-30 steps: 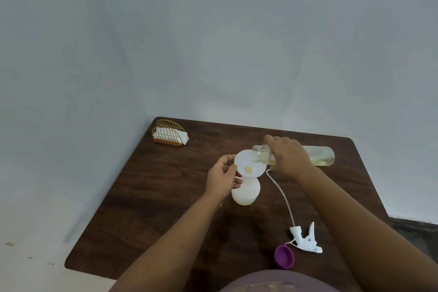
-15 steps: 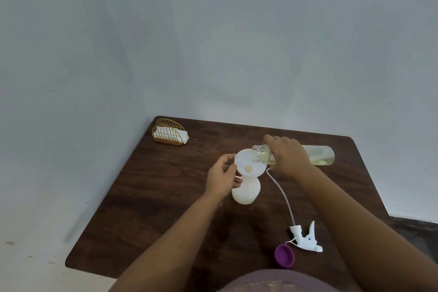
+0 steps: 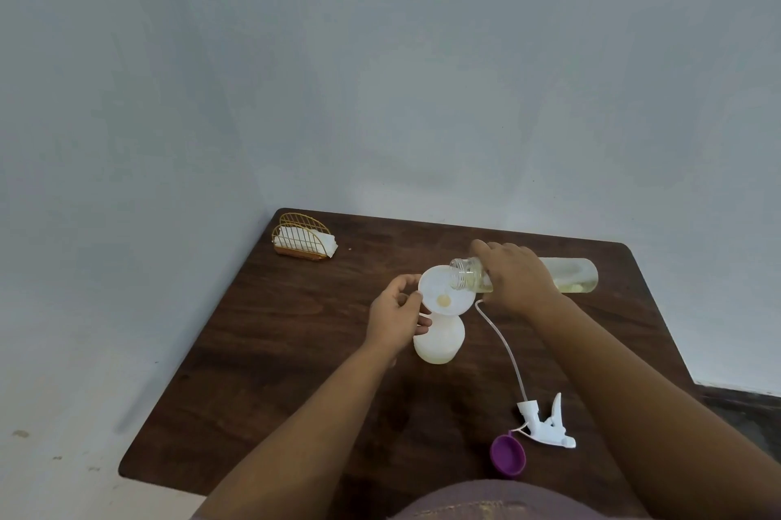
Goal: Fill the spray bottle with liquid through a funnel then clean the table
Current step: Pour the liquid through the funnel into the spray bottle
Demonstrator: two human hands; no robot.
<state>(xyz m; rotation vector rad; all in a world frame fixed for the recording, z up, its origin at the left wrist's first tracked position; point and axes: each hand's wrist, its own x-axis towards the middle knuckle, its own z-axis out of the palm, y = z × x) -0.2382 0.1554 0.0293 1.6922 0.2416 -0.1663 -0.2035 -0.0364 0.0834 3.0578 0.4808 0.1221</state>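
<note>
Head view: right hand point(image 3: 513, 281) hides clear bottle point(image 3: 570, 275) middle.

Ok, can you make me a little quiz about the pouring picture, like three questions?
1. True or false: the clear bottle of yellowish liquid is tipped sideways with its open mouth over the funnel.
2. Which hand steadies the funnel? A) the left hand B) the right hand C) neither
3. Fill in: the purple cap lies on the table next to the white ______.

Key
1. True.
2. A. The left hand pinches the funnel's rim above the white spray bottle, while the right hand holds the clear bottle.
3. Spray trigger head, lying with its thin tube stretched across the table.
</note>
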